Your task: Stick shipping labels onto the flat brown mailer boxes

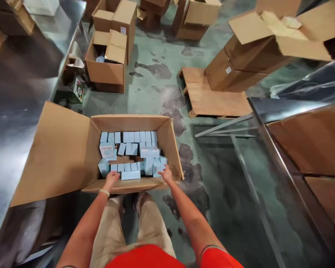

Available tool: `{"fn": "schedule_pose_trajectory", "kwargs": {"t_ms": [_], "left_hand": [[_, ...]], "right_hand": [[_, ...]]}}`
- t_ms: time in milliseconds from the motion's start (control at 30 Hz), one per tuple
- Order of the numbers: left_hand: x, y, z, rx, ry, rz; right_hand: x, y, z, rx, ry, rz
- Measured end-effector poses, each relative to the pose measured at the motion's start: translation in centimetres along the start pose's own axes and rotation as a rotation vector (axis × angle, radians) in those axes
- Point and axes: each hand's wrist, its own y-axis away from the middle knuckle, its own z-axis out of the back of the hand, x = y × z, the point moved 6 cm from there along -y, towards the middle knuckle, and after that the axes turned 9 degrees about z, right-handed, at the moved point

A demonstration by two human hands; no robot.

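A large open carton (130,118) stands in front of me, with rows of small light blue boxes (136,136) inside, some upright and some lying flat. My left hand (111,180) reaches over the carton's near wall at the left; its fingers are apart beside a flat-lying light blue box (131,175). At the near right corner, my right hand (166,174) has thumb and fingers around the edge of a light blue carton box (157,168). Two boxes with printed sides, a left one (107,151) and a right one (150,152), lie on top of others.
A metal table (48,59) runs along the left, where the big carton's flap (56,149) spreads out. A wooden pallet (220,102) holds stacked cartons (240,63). A metal-framed table (273,149) stands at right. More open cartons (107,72) sit on the wet-patched floor (153,52).
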Motion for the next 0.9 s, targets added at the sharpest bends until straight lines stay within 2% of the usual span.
{"fn": "schedule_pose_trajectory", "kwargs": {"t_ms": [133, 200, 300, 367, 433, 500, 567, 633, 767, 833, 900], "left_hand": [[-1.0, -4.8, -5.2, 0.026, -0.150, -0.096], [-2.7, -6.6, -9.5, 0.081, -0.275, -0.301], [-5.7, -7.9, -18.4, 0.213, -0.628, -0.758], [-6.6, -9.0, -23.9, 0.253, -0.818, -0.920], [-7.3, -10.6, -27.7, 0.244, -0.916, -0.968], [-7.7, -12.4, -29.4, 0.212, -0.934, -0.943], [-8.2, -13.8, -29.1, 0.175, -0.911, -0.900], [-9.2, -14.5, -26.8, 0.106, -0.903, -0.853], [-12.9, -14.8, -18.6, -0.150, -1.043, -0.730], [-14.1, -14.7, -14.7, -0.203, -1.144, -0.692], [-13.7, -15.0, -11.7, -0.187, -1.226, -0.665]], "right_hand": [[-1.2, -5.3, -0.9, -0.021, 0.105, -0.049], [-1.2, -7.7, -2.0, -0.016, 0.200, -0.022], [-1.1, -11.3, -4.3, 0.017, 0.321, 0.020], [-1.3, -13.5, -6.0, 0.013, 0.330, 0.029], [-1.5, -15.2, -7.4, -0.034, 0.314, 0.070], [-1.7, -16.4, -8.5, -0.083, 0.299, 0.154], [-1.7, -17.4, -9.1, -0.103, 0.286, 0.249], [-1.7, -18.3, -9.1, -0.117, 0.264, 0.332], [-1.0, -19.9, -9.0, -0.083, 0.278, 0.452], [-0.8, -20.1, -10.2, 0.026, 0.311, 0.439], [-0.7, -19.5, -11.9, 0.131, 0.296, 0.399]]}}
